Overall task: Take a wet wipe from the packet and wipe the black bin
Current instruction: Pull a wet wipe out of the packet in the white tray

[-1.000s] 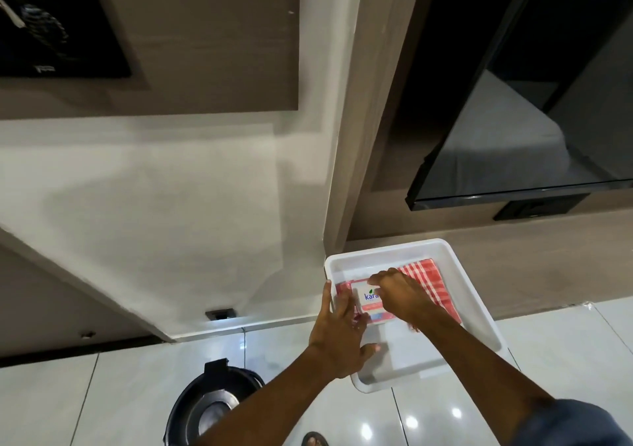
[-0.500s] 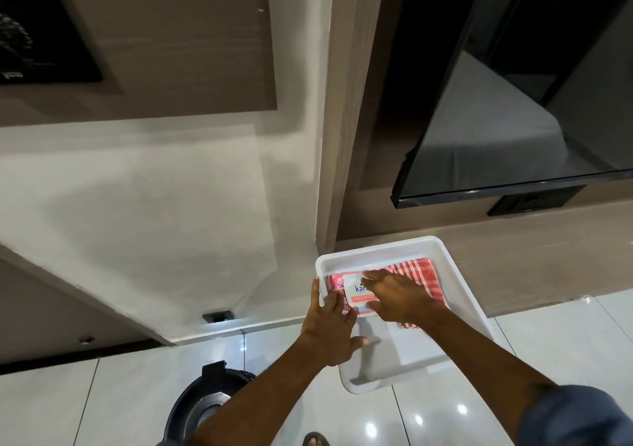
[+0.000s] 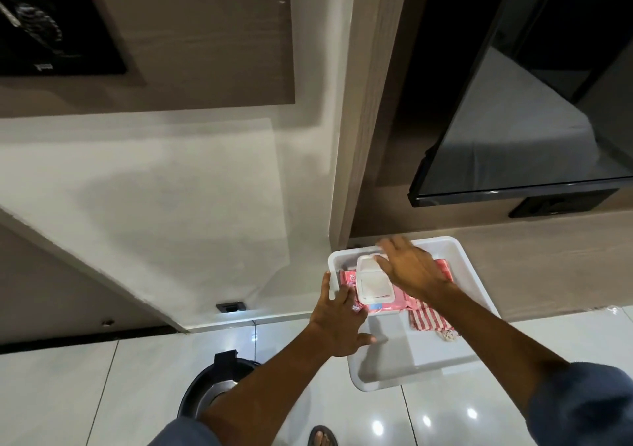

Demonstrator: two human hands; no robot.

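Since half a second earlier, the white flip lid [image 3: 373, 276] of the wet wipe packet [image 3: 383, 294] had swung up; before that it lay flat under the right hand's fingertips with its label showing. That opened the way to the wipes, so the next step, by this reading, was to pinch one sheet out through the opening, which showed pale, though no raised sheet could be told. The right hand [image 3: 409, 267] hovered at the lid's 2 o'clock side, its fingers spread apart and blurred, gripping nothing. The left hand [image 3: 337, 315] lay with fingers apart, pressed flat on the packet's 9 o'clock end and over the tray's rim, steadying it. The pink packet lay in the white tray [image 3: 424, 370], partly on a red-and-white striped cloth [image 3: 428, 318], toward the tray's 12 o'clock end. The black bin [image 3: 209, 387] stood on the glossy floor [image 3: 68, 394] at the tray's 8 o'clock, well apart and not yet wiped.
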